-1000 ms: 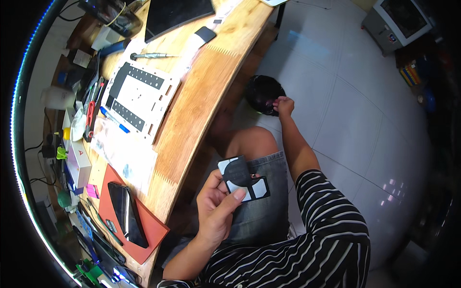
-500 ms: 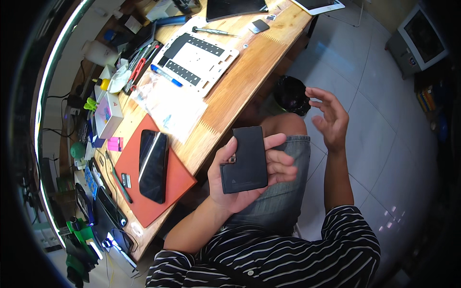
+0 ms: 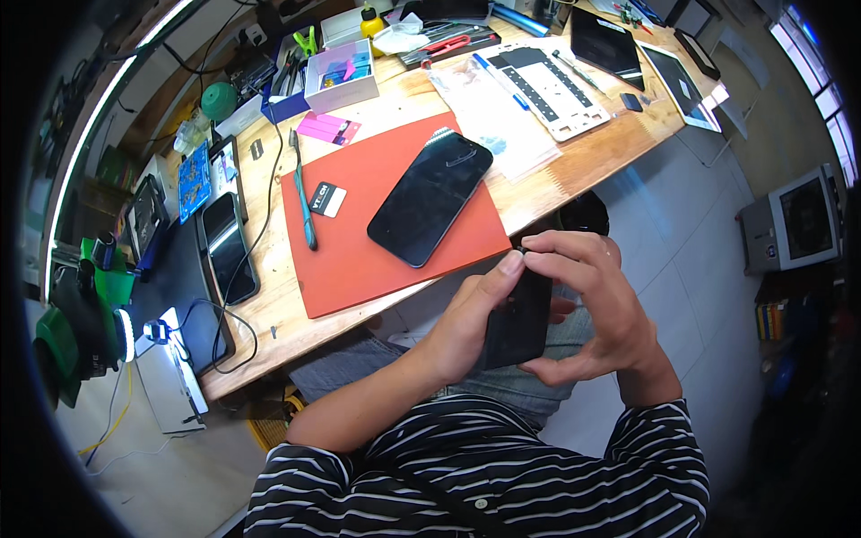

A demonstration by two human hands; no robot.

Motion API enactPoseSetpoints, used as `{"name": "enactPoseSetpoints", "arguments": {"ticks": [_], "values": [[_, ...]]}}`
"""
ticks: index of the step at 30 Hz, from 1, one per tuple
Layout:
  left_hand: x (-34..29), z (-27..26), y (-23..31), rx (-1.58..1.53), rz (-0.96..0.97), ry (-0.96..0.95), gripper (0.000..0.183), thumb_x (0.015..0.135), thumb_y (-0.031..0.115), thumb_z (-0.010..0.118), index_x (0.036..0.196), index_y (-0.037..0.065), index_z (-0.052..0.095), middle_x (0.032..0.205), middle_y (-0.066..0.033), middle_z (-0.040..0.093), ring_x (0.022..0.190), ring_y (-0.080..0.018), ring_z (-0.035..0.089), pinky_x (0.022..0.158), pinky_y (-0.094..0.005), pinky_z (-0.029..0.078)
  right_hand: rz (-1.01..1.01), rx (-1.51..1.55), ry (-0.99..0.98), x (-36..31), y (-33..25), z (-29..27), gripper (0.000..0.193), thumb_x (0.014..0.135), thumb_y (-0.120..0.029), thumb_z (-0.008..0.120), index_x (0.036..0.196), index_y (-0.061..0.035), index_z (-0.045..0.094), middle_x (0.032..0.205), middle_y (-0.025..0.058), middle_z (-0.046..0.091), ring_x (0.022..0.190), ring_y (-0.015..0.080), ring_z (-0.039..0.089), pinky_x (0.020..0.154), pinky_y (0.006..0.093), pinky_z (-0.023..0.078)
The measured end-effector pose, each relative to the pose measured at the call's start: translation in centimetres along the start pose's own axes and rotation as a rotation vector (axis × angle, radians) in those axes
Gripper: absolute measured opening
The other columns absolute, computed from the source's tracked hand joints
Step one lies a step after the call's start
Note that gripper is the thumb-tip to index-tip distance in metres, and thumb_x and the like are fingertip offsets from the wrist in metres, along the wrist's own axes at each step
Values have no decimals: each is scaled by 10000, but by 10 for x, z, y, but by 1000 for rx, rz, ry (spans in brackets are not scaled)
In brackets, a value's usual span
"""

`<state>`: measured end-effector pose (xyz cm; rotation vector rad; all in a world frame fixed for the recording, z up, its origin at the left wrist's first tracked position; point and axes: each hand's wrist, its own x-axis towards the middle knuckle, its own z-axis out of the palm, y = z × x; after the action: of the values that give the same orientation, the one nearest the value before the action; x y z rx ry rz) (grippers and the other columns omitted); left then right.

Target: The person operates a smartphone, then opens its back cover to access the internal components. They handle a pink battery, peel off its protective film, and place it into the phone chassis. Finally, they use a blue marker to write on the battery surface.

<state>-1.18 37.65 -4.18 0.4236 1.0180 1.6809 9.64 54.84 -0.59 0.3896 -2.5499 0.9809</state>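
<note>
Above my lap I hold a flat black phone battery between both hands. My left hand grips its left side, the thumb near the top edge. My right hand spans it from the right, with fingertips at the top edge and the thumb at the bottom edge. The fingers cover much of its outline. On the orange-red mat just beyond lies a black smartphone, screen up. Left of the phone are a small black-and-white card and a slim teal-handled tool.
Wooden bench edge runs diagonally past my hands. Farther back lie a white perforated plate, a blue pen, tablets and a white box. Left are another phone, a cable and a lamp. A black bin stands below.
My right hand has come in from the right and now grips the battery. The battery has tilted and moved right. The view has turned, showing more of the bench's left side.
</note>
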Motion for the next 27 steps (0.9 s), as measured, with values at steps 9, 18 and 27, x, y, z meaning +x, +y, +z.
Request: {"name": "enactPoseSetpoints", "arguments": {"ticks": [9,18,27], "values": [[-10,-57,20,1668,514,705,830,730,192,850,1435,-7,460,1381,-241,508,1273,-412,474,1032,-483,414,525,1161,427,0,41,19,1155,700,-619,801,1464,122,353,1341,336,537,1225,414,599,1007,452,522],[-37,-59,36,1537,462,621,890,707,108,862,1457,-60,413,1272,-231,585,1155,-405,542,987,-480,440,361,1714,422,8,75,34,1070,882,-732,573,1498,106,321,1433,439,391,1261,481,553,1000,508,512],[-44,-70,43,1440,553,614,799,729,96,847,1418,-69,478,1151,-231,638,1045,-383,608,881,-429,507,580,1290,351,20,75,27,945,852,-604,718,1422,91,424,1356,303,566,1221,362,627,975,387,546]]}}
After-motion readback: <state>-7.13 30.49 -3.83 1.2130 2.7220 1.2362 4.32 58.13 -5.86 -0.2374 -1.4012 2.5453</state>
